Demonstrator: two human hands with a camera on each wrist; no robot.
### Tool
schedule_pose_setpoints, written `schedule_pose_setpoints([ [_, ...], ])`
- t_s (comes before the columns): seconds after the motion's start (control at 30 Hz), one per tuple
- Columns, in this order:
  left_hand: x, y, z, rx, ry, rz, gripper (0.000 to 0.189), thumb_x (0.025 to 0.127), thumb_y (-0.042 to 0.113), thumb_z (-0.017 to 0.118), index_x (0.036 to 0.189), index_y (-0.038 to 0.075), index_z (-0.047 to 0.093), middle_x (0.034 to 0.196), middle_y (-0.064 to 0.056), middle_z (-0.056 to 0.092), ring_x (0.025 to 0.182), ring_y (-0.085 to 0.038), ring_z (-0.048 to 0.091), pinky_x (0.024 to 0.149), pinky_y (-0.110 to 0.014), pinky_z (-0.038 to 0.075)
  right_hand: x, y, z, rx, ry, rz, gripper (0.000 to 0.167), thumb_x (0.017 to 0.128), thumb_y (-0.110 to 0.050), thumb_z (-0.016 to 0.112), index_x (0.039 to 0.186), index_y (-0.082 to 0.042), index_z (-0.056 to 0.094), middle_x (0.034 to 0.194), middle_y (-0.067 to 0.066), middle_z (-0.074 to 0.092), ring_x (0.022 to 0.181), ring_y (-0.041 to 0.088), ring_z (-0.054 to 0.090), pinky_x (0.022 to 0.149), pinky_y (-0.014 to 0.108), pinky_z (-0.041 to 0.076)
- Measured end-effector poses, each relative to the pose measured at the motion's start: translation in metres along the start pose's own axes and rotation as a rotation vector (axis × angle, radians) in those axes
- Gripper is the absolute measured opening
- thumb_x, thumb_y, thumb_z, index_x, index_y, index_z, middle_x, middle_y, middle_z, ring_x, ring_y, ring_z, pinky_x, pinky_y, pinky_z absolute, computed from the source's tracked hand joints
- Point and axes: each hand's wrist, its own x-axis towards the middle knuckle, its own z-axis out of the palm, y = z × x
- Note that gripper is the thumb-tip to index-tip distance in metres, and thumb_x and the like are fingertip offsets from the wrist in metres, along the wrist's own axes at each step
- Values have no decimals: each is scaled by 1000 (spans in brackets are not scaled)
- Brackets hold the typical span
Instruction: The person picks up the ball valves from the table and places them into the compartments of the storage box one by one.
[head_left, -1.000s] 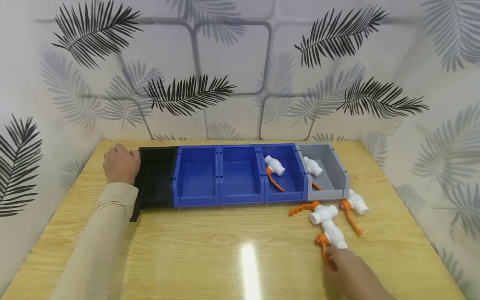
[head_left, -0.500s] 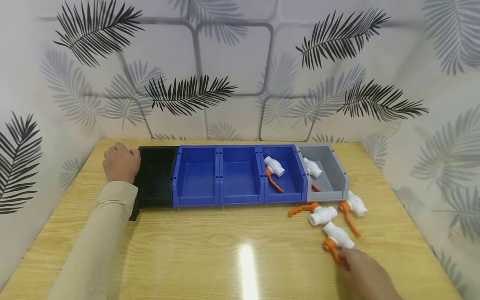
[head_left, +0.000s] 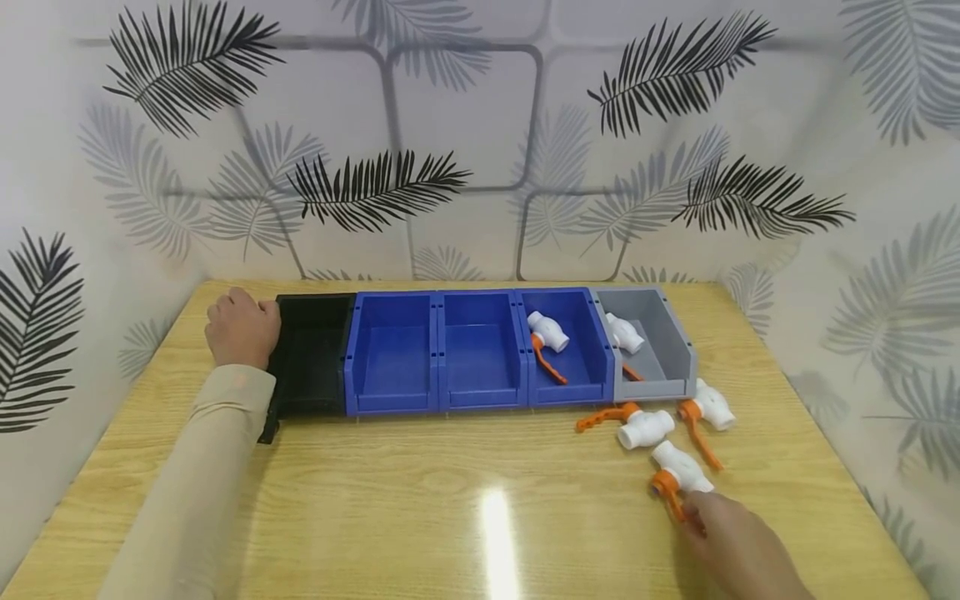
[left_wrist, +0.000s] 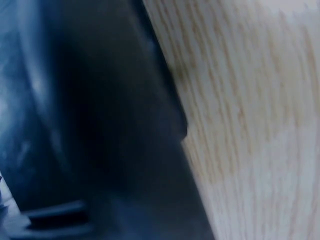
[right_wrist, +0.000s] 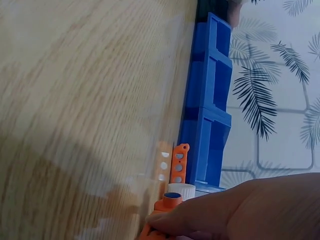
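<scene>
My right hand (head_left: 738, 542) pinches the orange lever of a white plastic ball valve (head_left: 681, 468) at the right front of the table. In the right wrist view, the thumb (right_wrist: 170, 220) presses on that orange part. Just behind lie two more such valves: one with its lever pointing left (head_left: 645, 429) and another by the grey bin's front corner (head_left: 712, 406). At the far left, my left hand (head_left: 243, 327) lies with bent fingers against the left side of the black bin (head_left: 311, 358). Its fingertips are hidden, and the left wrist view shows only a dark bin wall (left_wrist: 115, 100) and wood.
Three blue bins (head_left: 397, 400) stand in a row between the black bin and a grey bin (head_left: 667, 388). One valve (head_left: 551, 333) lies in the rightmost blue bin, another (head_left: 625, 335) in the grey one. A patterned wall (head_left: 465, 233) rises behind the table.
My right hand has drawn the pinched valve slightly to the right, apart from the valve with the left-pointing lever. The left hand stays in place.
</scene>
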Motion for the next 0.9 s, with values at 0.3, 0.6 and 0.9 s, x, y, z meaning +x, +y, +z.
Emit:
schedule_pose_setpoints([
  [0.3,2,-1,-2,-9,-26,-1,35,90,21,31,84,-10,44,83,-31,47,76,-47,44,62,-59,37,-3,-4,-2,-12,20,-37,10,77,-7,69,79,-13,62,66,-6,51,57,12,43,53,32,38],
  [0.6,1,1,-3,-6,-44,-14,36,90,22,31,86,-11,44,86,-32,47,79,-48,44,65,-59,37,-9,-15,-3,12,4,-83,13,75,-8,71,81,-16,63,70,-10,56,62,7,48,59,31,44],
  [0.9,1,1,-3,-3,-48,-14,37,90,22,32,87,-11,45,87,-32,48,81,-48,45,66,-60,38,-8,-33,-8,26,44,-155,18,76,-11,71,74,-20,56,62,-12,42,56,4,38,53,24,35],
])
